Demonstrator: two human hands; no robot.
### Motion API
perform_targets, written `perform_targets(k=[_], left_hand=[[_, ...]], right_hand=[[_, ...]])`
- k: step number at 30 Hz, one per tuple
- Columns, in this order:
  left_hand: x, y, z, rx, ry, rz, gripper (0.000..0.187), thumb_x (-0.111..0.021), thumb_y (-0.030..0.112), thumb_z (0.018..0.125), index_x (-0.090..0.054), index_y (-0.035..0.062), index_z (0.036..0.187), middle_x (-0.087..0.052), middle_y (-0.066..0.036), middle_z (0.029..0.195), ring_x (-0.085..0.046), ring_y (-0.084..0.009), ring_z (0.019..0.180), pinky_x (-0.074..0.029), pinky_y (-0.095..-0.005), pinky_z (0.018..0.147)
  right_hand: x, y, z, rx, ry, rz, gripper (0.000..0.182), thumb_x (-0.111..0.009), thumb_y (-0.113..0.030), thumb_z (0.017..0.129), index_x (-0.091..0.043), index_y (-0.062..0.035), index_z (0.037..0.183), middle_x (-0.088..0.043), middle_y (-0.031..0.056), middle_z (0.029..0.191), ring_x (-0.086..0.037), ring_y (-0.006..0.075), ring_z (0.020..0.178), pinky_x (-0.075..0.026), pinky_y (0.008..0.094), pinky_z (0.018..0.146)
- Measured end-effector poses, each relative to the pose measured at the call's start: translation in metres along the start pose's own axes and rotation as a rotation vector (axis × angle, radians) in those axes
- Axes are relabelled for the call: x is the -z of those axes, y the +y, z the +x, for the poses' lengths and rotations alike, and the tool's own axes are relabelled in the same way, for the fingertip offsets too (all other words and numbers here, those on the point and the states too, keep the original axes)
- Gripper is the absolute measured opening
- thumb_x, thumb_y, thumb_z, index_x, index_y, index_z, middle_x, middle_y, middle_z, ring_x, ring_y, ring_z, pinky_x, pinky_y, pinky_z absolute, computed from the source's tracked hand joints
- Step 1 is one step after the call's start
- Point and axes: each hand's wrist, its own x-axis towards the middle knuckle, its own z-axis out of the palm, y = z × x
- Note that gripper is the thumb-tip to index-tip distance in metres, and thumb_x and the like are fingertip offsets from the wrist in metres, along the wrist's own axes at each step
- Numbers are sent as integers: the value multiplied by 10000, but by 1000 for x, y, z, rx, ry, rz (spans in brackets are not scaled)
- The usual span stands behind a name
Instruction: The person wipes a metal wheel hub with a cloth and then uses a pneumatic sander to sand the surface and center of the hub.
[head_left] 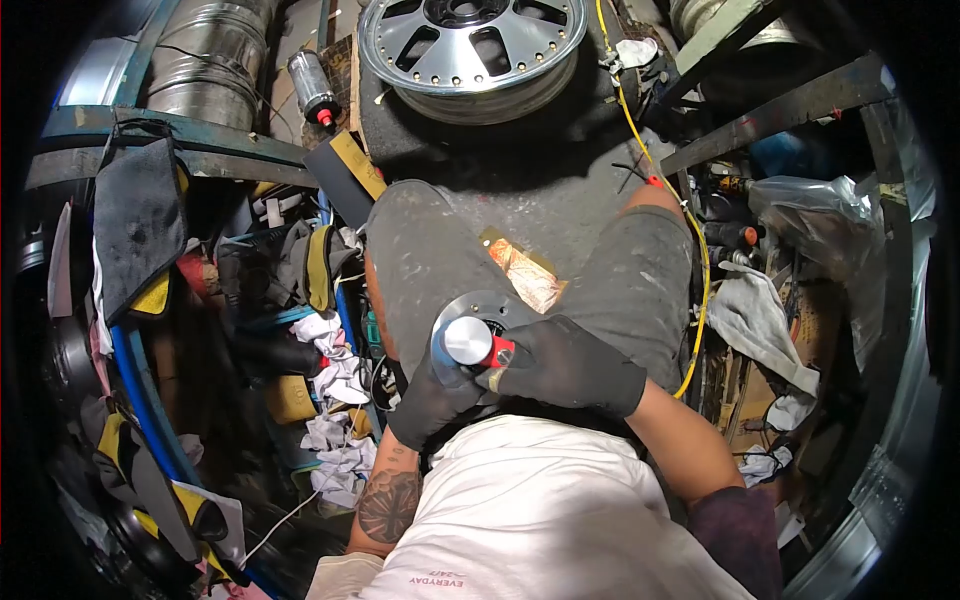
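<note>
Both my hands wear dark gloves and meet over my lap. My left hand (432, 400) is closed on the near left side of a round grey metal disc (478, 303) with small holes in it. Over the disc sits a small tool with a round silver head and a red collar (470, 342); its body is hidden by my gloves. My right hand (575, 365) wraps around the red part of this tool from the right. Whether the tool's face touches the disc is hidden. Beyond my hands, a crumpled copper-coloured sheet (530, 278) lies between my thighs.
A multi-spoke alloy wheel (475, 80) rests ahead on a dark padded support. A yellow hose (702, 290) runs down past my right knee. Left, a clear cylinder with a red tip (313, 90) lies near sanding pads. Metal frames and cluttered shelves with rags (765, 320) flank me.
</note>
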Motion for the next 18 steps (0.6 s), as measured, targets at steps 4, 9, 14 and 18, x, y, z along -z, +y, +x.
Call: perform_targets(k=[4,9,14,18], left_hand=[[19,0,0,24,-158,491,882,-908,23,725,-407,21,1451,-607,-102,1319,-618,-209,1185,-497,-351,1051],[17,3,2,112,-91,-17,854,-794,28,844,-337,34,1565,-542,-86,1440,-549,-200,1315,-491,-366,1080],[29,-10,7,83,-132,-300,660,-661,296,1000,-394,27,1541,-568,-119,1418,-583,-225,1297,-528,-393,1055],[33,-7,10,180,-29,-350,514,-486,363,1083,-473,15,1462,-618,-136,1349,-646,-249,1218,-562,-407,1007]], right_hand=[[-6,-8,-2,-47,-21,-68,457,-711,-466,888,-700,-9,903,-670,255,797,-681,433,786,-535,493,758],[9,18,-3,42,165,-132,468,-715,-461,880,-696,6,878,-674,245,784,-681,428,745,-535,502,718],[1,24,-11,77,86,-121,475,-711,-473,900,-699,2,880,-676,232,751,-674,429,724,-530,499,697],[-15,12,-19,-31,-25,43,475,-717,-468,876,-716,6,902,-702,265,831,-686,449,768,-538,501,738]])
